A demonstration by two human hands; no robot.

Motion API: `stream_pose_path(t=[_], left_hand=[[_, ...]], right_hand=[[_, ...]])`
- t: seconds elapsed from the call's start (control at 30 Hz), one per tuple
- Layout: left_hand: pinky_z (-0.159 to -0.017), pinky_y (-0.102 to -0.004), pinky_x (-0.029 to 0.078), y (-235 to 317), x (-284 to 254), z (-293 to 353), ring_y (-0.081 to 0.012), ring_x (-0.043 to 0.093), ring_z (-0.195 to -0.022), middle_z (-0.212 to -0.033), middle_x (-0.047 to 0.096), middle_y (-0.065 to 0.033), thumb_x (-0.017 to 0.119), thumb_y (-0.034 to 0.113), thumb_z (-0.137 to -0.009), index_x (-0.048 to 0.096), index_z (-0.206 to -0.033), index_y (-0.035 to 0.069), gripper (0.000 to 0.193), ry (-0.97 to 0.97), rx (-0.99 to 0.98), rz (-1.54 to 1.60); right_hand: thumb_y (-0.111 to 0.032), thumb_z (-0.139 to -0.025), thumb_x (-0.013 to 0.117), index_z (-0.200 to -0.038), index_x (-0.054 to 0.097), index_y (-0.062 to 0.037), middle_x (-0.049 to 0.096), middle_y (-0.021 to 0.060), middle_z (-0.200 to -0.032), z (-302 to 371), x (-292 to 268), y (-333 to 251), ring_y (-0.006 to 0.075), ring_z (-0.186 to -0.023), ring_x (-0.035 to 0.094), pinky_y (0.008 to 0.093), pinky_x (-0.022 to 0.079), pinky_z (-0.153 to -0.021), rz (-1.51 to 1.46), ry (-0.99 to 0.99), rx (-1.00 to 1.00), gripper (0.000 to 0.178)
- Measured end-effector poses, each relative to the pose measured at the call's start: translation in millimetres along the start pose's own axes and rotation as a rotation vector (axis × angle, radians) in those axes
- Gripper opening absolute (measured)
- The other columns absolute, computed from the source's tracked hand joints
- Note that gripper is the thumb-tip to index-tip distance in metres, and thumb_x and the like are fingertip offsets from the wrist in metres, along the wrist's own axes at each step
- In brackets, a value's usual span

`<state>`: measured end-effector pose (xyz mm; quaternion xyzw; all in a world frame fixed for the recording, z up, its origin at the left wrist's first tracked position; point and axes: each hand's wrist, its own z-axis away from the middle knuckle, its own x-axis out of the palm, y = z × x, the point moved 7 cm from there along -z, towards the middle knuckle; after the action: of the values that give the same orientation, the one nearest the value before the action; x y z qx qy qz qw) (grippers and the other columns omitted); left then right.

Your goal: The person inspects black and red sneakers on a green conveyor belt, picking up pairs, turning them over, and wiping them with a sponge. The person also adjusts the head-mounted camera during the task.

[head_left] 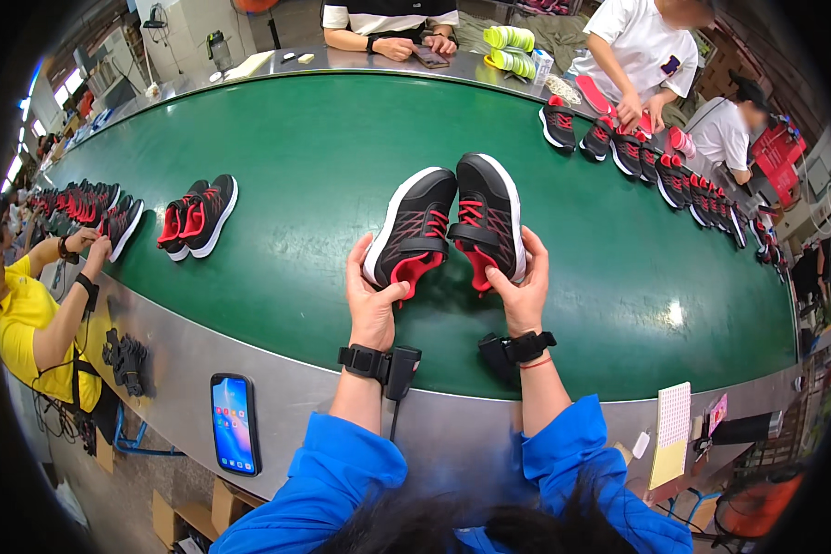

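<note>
Two black sneakers with red laces, red lining and white soles are held up over the green belt (314, 185), toes pointing away from me. My left hand (372, 297) grips the left sneaker (417, 226) at its heel end, thumb by the red collar and fingers along the outer sole. My right hand (523, 286) holds the right sneaker (489, 208) the same way, its thumb at the collar. The two shoes lean together, touching or nearly touching near the toes. Each wrist wears a black strap with a small box.
A sneaker pair (198, 217) stands on the belt to the left. More sneakers (674, 180) line the far right edge, beside a person in white. A person in yellow (42, 319) handles a shoe at left. A phone (234, 423) and a paper pad (671, 434) lie on the metal edge.
</note>
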<state>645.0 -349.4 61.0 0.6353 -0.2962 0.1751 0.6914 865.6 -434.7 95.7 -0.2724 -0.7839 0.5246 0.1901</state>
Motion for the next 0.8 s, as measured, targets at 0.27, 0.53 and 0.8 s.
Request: stream_pose_path(t=[0.27, 0.53, 0.8], left_hand=[[-0.091, -0.0313, 0.05, -6.5, -1.1, -0.6, -0.0202, 0.05, -0.114, -0.128, 0.043, -0.0071, 0.072, -0.011, -0.062, 0.042, -0.138, 0.01, 0.084, 0.014, 0.038, -0.129], [-0.092, -0.0328, 0.047, -3.6, 0.6, 2.7, -0.02, 0.048, -0.114, -0.124, 0.042, -0.008, 0.081, 0.006, -0.066, 0.048, -0.135, 0.01, 0.077, 0.089, 0.29, -0.847], [-0.092, -0.0346, 0.043, -20.5, -4.4, 1.0, -0.021, 0.048, -0.105, -0.114, 0.046, -0.0095, 0.078, 0.024, -0.077, 0.053, -0.13, 0.009, 0.061, 0.075, 0.106, -0.724]], right_hand=[[-0.006, -0.073, 0.078, -0.133, 0.044, -0.0001, 0.054, 0.0118, -0.122, -1.5, -5.7, 7.2, 0.0189, -0.106, 0.057, 0.0319, 0.048, -0.092, -0.071, -0.021, 0.12, 0.069], [-0.018, -0.07, 0.081, -0.126, 0.055, -0.0037, 0.058, 0.0101, -0.12, -2.3, -10.4, -3.0, 0.0246, -0.107, 0.056, 0.0368, 0.046, -0.093, 0.512, -0.011, 0.002, 0.063], [-0.03, -0.072, 0.079, -0.128, 0.053, -0.0032, 0.06, 0.0137, -0.121, -1.9, -14.2, -2.5, 0.0282, -0.108, 0.058, 0.0387, 0.046, -0.093, 0.684, -0.015, 0.016, 0.067]])
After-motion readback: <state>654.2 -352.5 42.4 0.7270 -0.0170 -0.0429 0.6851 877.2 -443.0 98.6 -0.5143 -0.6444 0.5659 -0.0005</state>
